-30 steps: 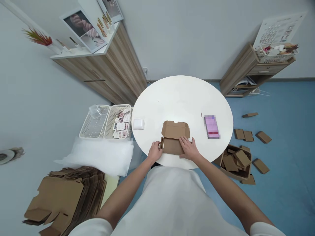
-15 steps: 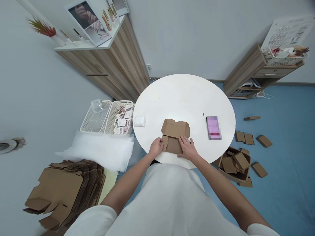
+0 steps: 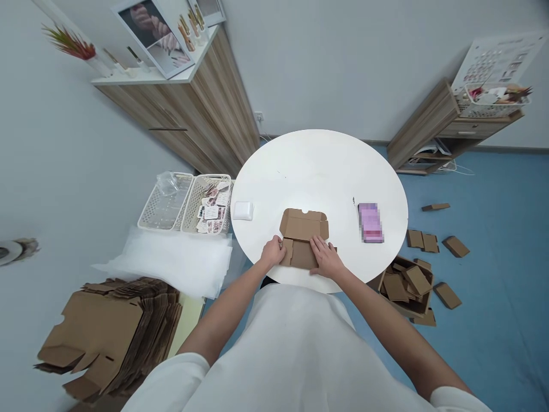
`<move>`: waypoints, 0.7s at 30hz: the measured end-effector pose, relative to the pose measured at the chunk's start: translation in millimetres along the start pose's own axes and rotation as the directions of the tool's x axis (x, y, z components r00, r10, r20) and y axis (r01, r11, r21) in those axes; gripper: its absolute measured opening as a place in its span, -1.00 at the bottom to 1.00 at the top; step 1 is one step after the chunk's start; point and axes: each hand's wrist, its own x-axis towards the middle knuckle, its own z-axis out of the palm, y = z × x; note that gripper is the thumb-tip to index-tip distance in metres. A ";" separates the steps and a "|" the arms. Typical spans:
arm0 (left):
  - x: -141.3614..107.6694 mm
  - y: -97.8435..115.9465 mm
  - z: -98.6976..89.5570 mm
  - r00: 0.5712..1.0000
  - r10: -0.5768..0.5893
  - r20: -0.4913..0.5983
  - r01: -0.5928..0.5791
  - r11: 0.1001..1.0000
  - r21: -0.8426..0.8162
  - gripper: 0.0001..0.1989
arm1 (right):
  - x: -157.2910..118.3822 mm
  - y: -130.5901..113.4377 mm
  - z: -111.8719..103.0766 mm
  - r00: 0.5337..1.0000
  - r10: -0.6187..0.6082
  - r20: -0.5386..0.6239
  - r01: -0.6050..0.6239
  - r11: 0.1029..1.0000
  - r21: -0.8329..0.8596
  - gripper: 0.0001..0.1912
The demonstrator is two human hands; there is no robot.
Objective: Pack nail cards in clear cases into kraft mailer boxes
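Observation:
A brown cardboard box blank (image 3: 304, 224) lies partly folded near the front edge of the white round table (image 3: 319, 166), its notched flap pointing away from me. My left hand (image 3: 273, 252) grips the blank's left edge beside a small folded side flap, fingers bent around it. Spread over the right part of the blank, my right hand (image 3: 326, 257) presses on it with its fingers apart. A purple pack (image 3: 371, 222), blurred by pixels, lies to the right on the table. To the left is a small white packet (image 3: 243, 210).
Beyond the table's left edge stand two white baskets (image 3: 206, 204), white foam sheets (image 3: 171, 257) and a tall stack of flat cardboard blanks (image 3: 94, 326). On the floor at right, a carton (image 3: 407, 286) holds folded boxes, with several more around it. Wooden cabinets (image 3: 171, 120) stand behind.
The view has shifted slightly. A small flap tip now shows to the right of my right hand; both hands stay at nearly the same places on the blank.

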 end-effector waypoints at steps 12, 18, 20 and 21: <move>0.3 -11.9 -1.8 0.998 0.001 0.061 -0.003 1.000 0.027 -0.84 | -10.6 -2.1 1.1 0.999 -0.036 0.026 0.037 0.999 -0.029 0.10; 4.8 -5.2 -2.5 0.999 -0.011 0.047 0.007 0.995 0.096 -0.83 | -8.2 -5.4 -2.8 0.999 -0.021 0.024 0.021 0.999 -0.040 0.13; 6.0 -3.5 -1.6 0.999 -0.038 0.037 0.035 0.995 0.093 -0.85 | -7.3 -5.5 -1.9 0.999 -0.024 0.022 0.025 0.999 -0.034 0.15; 6.6 -2.9 -0.9 0.998 -0.052 0.034 0.048 0.995 0.085 -0.86 | -7.0 -5.3 -1.0 0.999 -0.030 0.019 0.030 0.999 -0.029 0.15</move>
